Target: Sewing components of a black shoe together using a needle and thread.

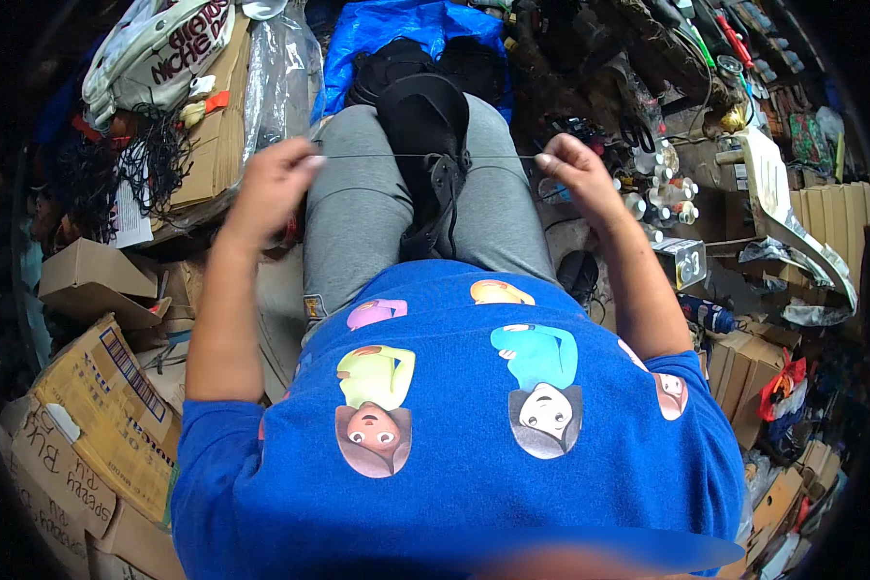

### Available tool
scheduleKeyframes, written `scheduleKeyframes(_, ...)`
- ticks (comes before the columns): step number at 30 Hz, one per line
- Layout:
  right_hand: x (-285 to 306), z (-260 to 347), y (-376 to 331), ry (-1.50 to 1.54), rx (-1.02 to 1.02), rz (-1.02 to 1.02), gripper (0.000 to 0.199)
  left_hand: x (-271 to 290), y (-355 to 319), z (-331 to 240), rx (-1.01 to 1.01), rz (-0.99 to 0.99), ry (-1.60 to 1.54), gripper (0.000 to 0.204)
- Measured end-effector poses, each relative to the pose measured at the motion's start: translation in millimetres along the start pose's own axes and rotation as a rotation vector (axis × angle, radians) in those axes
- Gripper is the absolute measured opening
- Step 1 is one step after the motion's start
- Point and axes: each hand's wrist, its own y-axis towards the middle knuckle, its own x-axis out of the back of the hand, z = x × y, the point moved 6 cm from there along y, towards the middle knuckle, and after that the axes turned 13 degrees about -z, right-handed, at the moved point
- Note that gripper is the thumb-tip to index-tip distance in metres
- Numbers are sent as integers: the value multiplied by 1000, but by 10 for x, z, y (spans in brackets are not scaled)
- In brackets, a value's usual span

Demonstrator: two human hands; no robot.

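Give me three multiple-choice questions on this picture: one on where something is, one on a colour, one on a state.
1. Where does the black shoe lie?
A. on the person's lap, between the knees
B. on the cardboard boxes
C. on the blue plastic sheet

2. What colour are the trousers?
A. red
B. grey
C. white

3. How is the thread between the left hand and the right hand?
A. slack in a loop
B. wound on a spool
C. pulled straight and taut

Answers: 1 A, the shoe rests on the grey legs. 2 B, both legs are grey. 3 C, the thread runs as a straight line from one hand's fingertips to the other's.
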Motion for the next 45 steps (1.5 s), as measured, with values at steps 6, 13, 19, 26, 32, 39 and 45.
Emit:
scheduleKeyframes(6, 501, -402, 21, -45, -211, -105, 13, 794, -159, 434, 383, -132, 77, 15)
scheduleKeyframes(13, 388, -48, 68, -246, -26, -195, 22, -422, 266, -766, -414, 42, 170, 41)
scheduleKeyframes(19, -297, 576, 146, -378, 415, 46, 17, -1258, 705, -831, -355, 472, 348, 33)
scheduleKeyframes(26, -488, 651, 244, -460, 397, 109, 18, -1407, 726, -516, -118, 688, -112, 21)
scheduleKeyframes(32, -578, 792, 277, -636, 632, 175, 21, -1395, 723, -436, -58, 644, -195, 18)
scheduleKeyframes(39, -659, 664, 165, -491, 495, 100, 19, -1380, 710, -394, -57, 653, -272, 22)
scheduleKeyframes(45, -684, 644, 14, -558, 620, 16, 22, -1331, 690, -425, -154, 812, -202, 28)
